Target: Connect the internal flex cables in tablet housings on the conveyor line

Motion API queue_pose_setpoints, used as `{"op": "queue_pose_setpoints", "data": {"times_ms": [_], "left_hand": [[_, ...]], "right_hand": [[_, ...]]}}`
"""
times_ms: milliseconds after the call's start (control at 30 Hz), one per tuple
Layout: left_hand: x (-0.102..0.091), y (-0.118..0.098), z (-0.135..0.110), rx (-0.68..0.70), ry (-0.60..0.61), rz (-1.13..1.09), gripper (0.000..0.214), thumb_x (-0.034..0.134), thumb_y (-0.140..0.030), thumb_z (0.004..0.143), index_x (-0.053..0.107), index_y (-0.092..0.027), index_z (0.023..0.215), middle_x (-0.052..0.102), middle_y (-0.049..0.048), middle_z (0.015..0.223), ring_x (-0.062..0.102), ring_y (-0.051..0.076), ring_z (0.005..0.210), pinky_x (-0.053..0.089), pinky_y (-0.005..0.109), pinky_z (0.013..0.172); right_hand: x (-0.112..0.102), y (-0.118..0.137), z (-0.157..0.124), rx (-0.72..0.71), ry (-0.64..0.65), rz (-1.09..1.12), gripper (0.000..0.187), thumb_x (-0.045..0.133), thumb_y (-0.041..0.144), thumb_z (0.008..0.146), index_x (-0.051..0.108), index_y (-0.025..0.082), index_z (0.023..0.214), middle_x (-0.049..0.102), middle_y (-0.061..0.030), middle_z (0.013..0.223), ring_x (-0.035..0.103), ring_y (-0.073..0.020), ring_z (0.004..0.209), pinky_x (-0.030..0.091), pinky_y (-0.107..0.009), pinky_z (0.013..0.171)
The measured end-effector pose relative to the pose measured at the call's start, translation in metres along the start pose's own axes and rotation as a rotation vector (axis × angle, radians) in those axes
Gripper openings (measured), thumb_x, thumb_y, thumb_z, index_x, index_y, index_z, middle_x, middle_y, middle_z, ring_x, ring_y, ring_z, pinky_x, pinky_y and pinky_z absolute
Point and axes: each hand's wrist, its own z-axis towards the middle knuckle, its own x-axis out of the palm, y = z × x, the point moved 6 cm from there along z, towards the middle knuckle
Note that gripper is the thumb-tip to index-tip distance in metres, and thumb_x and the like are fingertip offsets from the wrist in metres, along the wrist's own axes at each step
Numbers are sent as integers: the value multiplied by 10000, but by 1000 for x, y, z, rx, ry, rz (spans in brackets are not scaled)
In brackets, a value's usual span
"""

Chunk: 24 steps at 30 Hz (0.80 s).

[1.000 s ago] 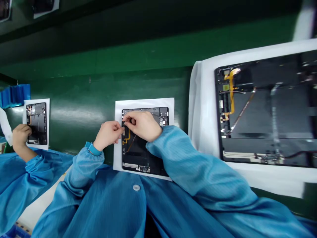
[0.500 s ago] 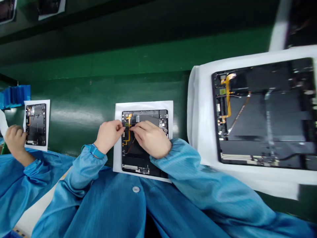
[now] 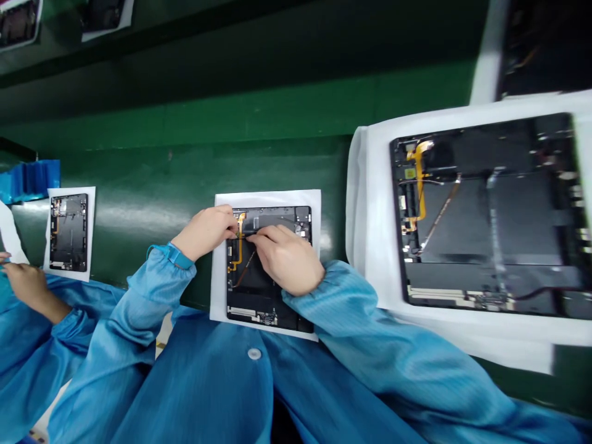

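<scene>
An opened tablet [image 3: 259,283], its inner parts showing, lies on a white sheet [image 3: 218,277] before me. My left hand [image 3: 208,231] is at the tablet's upper left corner, thumb and fingers closed beside the orange flex cable [image 3: 240,246]. What its fingertips hold is hidden. My right hand [image 3: 289,259] rests over the middle of the tablet and pinches a thin black wire [image 3: 242,238] that runs across toward my left fingertips. A slanting brown ribbon cable [image 3: 245,269] lies below the right fingertips.
To the right, a larger-looking open tablet [image 3: 467,234] lies on white sheeting [image 3: 377,246]. Another tablet [image 3: 69,231] sits at the left by a co-worker's hand [image 3: 32,287] and a blue folded item [image 3: 30,180]. The green bench [image 3: 139,209] runs across; more devices [image 3: 102,13] lie beyond.
My left hand has moved up and slightly right, over the tablet's upper left corner. My right hand has shifted slightly right. The co-worker's hand has moved lower.
</scene>
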Motion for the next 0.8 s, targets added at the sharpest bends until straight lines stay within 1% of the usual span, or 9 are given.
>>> {"op": "queue_pose_setpoints", "data": {"times_ms": [133,267,467,567,633,667,733,767,800], "left_hand": [[1,-2,1,11,-7,-5,102,642,-126,866,731,-165,833,646,40,965,634,168,861,478,271,796],[3,-7,1,15,-6,-9,111,620,-140,887,719,-162,842,638,46,967,631,167,867,480,268,798],[4,-13,-2,-79,-23,78,193,518,-179,959,691,-151,876,615,63,979,628,176,852,480,279,756],[7,-14,-8,-66,-81,68,169,525,-200,962,678,-168,897,614,58,1031,625,177,916,485,272,785],[8,-12,-19,-48,-185,1,119,559,-238,956,664,-184,946,619,52,1085,620,171,981,487,262,827],[8,-9,-27,-73,-255,-39,118,568,-269,957,653,-189,973,623,50,1093,621,162,984,486,255,838],[10,1,-46,-221,-387,-70,176,555,-347,968,630,-189,991,641,52,1047,628,156,938,483,250,822],[12,5,-56,-324,-420,-45,223,530,-387,978,620,-183,975,651,58,995,633,165,903,480,256,794],[16,7,-65,-424,-417,7,274,495,-422,989,610,-176,950,658,68,941,636,179,864,472,265,757]], "right_hand": [[0,-1,2,10,-18,-5,323,445,120,954,756,177,1018,699,-95,946,544,-226,822,430,-342,741],[3,-3,4,26,-7,3,327,447,120,947,752,181,1048,692,-107,957,540,-237,841,432,-361,761],[1,0,6,2,7,-66,324,444,102,950,761,161,988,693,-116,948,514,-242,838,395,-372,721],[-2,4,5,-24,13,-87,327,439,110,959,761,162,966,699,-121,940,501,-256,852,369,-392,715],[-4,5,4,-25,14,-86,317,446,120,960,757,157,1006,707,-124,983,502,-264,880,368,-404,729],[-5,5,2,-21,13,-78,315,449,121,958,752,156,1039,709,-124,1024,506,-268,909,375,-409,744],[-7,5,-1,-8,-1,-38,320,459,115,948,733,157,1109,699,-122,1123,512,-280,994,403,-423,797],[-8,4,-4,2,-18,-2,330,469,109,937,719,160,1145,685,-122,1174,509,-288,1049,419,-433,835],[-11,3,-7,18,-46,44,343,483,106,925,704,167,1180,665,-124,1225,500,-298,1110,432,-449,882]]}}
